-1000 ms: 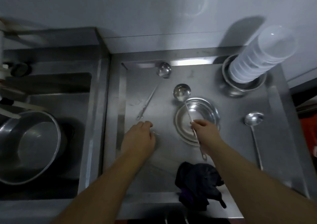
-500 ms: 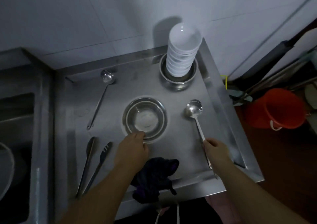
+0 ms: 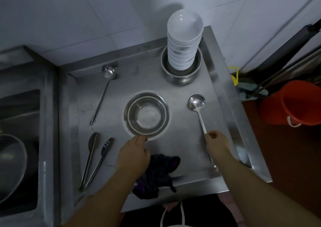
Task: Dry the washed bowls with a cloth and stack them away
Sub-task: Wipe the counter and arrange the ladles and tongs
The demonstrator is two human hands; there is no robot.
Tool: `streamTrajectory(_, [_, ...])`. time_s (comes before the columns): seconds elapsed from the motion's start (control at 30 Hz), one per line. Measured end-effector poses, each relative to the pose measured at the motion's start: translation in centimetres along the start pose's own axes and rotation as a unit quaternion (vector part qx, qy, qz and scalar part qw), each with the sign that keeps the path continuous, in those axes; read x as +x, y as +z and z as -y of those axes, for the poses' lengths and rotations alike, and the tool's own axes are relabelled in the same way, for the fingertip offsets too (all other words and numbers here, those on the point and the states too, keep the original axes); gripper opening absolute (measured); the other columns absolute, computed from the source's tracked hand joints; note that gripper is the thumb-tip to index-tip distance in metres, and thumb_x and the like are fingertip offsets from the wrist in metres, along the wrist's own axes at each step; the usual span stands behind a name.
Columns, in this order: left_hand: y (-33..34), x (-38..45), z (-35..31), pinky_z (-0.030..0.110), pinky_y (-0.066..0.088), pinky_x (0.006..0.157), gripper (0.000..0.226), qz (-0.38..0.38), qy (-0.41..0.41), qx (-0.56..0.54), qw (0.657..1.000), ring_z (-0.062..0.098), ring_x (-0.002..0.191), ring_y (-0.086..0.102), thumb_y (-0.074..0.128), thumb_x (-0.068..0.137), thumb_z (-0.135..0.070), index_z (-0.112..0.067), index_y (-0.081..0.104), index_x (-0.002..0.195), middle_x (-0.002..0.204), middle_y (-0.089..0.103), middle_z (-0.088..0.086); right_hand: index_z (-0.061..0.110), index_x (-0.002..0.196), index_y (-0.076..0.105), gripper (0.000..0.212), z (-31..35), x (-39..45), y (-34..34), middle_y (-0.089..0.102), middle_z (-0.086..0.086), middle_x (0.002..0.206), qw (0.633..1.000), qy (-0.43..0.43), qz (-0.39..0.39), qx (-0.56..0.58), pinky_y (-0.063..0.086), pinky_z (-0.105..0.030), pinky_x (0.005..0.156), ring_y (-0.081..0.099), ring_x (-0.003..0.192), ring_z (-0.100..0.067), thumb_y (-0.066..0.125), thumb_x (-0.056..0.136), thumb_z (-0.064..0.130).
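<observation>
Hands (image 3: 132, 154) unmoved since half-second ago.

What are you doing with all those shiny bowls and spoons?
A person is sorting washed dishes on a steel counter. The left hand touches the near rim of the steel bowls, while the right hand pinches a ladle by its handle. The dark cloth lies unused at the front edge. White bowls are already stacked at the back.
</observation>
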State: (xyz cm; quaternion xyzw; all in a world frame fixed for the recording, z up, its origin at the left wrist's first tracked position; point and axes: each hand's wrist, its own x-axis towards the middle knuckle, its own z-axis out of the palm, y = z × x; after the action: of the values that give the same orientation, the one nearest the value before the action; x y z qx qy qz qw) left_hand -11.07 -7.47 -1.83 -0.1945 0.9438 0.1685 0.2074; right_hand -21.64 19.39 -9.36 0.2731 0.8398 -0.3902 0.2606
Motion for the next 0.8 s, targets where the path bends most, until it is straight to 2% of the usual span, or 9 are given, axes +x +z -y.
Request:
streamTrajectory(0.07, [0.1, 0.0, 0.3, 0.037, 0.050, 0.091, 0.038, 0.004, -0.003, 0.000, 1.000, 0.022, 0.113, 0.062, 0.055, 0.101, -0.025, -0.024, 0.059, 0.139, 0.129, 0.066, -0.001, 0.014, 0.103, 0.070, 0.011, 0.1, -0.1, 0.1, 0.073, -0.009, 0.095, 1.000, -0.003, -0.020, -0.006, 0.056, -0.041, 0.086, 0.067, 0.091, -0.032, 0.064, 0.099, 0.022])
streamTrajectory(0.17, [0.2, 0.0, 0.7, 0.037, 0.050, 0.090, 0.038, 0.003, -0.001, -0.005, 1.000, 0.022, 0.112, 0.062, 0.055, 0.100, -0.024, -0.024, 0.059, 0.138, 0.127, 0.066, 0.000, 0.016, 0.101, 0.070, 0.011, 0.2, -0.1, 0.2, 0.074, -0.010, 0.094, 0.999, -0.001, -0.027, -0.020, 0.056, -0.038, 0.080, 0.067, 0.087, -0.031, 0.063, 0.100, 0.024])
streamTrajectory(0.3, [0.0, 0.3, 1.9, 0.039, 0.052, 0.092, 0.039, 0.010, 0.001, -0.018, 1.000, 0.023, 0.110, 0.062, 0.055, 0.100, -0.021, -0.021, 0.059, 0.139, 0.125, 0.067, 0.003, 0.015, 0.105, 0.072, 0.015, 0.3, 0.4, 0.8, 0.075, -0.013, 0.103, 0.998, 0.004, -0.027, -0.050, 0.057, -0.046, 0.092, 0.068, 0.099, -0.037, 0.062, 0.100, 0.024])
streamTrajectory(0.5, [-0.6, 0.8, 4.7, 0.040, 0.052, 0.093, 0.037, 0.014, 0.002, -0.038, 0.999, 0.024, 0.112, 0.061, 0.053, 0.101, -0.018, -0.019, 0.059, 0.138, 0.125, 0.066, 0.005, 0.014, 0.114, 0.074, 0.022, 0.8, 0.1, 1.6, 0.076, -0.017, 0.116, 0.995, 0.013, -0.059, -0.083, 0.053, -0.040, 0.094, 0.068, 0.108, -0.038, 0.063, 0.098, 0.024])
streamTrajectory(0.63, [-1.8, 1.5, 7.4, 0.038, 0.052, 0.091, 0.038, 0.000, 0.004, -0.048, 0.999, 0.023, 0.111, 0.062, 0.053, 0.102, -0.017, -0.019, 0.060, 0.139, 0.126, 0.067, 0.004, 0.012, 0.120, 0.067, 0.026, 3.2, -1.6, 3.4, 0.064, -0.021, 0.126, 0.984, -0.026, -0.108, -0.140, 0.047, -0.047, 0.100, 0.057, 0.118, -0.043, 0.058, 0.097, 0.018])
streamTrajectory(0.7, [-2.6, 1.9, 9.1, 0.039, 0.053, 0.091, 0.038, -0.008, 0.001, -0.055, 0.998, 0.023, 0.111, 0.062, 0.052, 0.102, -0.018, -0.019, 0.060, 0.139, 0.126, 0.067, 0.004, 0.010, 0.121, 0.065, 0.026, 5.4, -2.8, 5.9, 0.063, -0.020, 0.123, 0.984, -0.080, -0.089, -0.128, 0.049, -0.045, 0.097, 0.058, 0.115, -0.042, 0.058, 0.096, 0.015])
streamTrajectory(0.8, [-3.8, 2.5, 12.4, 0.038, 0.054, 0.089, 0.036, -0.024, -0.011, -0.067, 0.997, 0.023, 0.106, 0.064, 0.052, 0.102, -0.018, -0.018, 0.061, 0.137, 0.122, 0.067, 0.004, 0.012, 0.118, 0.065, 0.022, 10.0, -5.0, 11.7, 0.069, -0.014, 0.112, 0.985, -0.134, 0.000, -0.107, 0.052, -0.039, 0.088, 0.065, 0.103, -0.036, 0.059, 0.098, 0.019])
